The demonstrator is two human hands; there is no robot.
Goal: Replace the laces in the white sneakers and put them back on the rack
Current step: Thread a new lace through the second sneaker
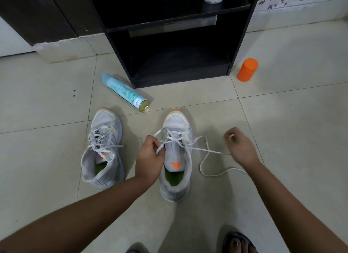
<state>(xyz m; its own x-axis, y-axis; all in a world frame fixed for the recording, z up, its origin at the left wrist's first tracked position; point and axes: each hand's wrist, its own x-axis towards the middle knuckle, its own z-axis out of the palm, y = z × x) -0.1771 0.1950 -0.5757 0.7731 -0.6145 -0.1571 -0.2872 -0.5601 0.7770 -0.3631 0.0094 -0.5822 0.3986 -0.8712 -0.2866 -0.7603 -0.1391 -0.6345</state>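
At frame centre, the left hand [149, 158] pinches the lace [199, 148] beside the eyelets of the sneaker [177, 124] while the blurred right hand [242, 149], fingers curled, seems to draw its free end rightward; the lace looks light, limp and snag-prone, best held near its stiff tip.

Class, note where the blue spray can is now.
Head view: the spray can lies on its side on the floor, left of centre, between the rack and the left sneaker.
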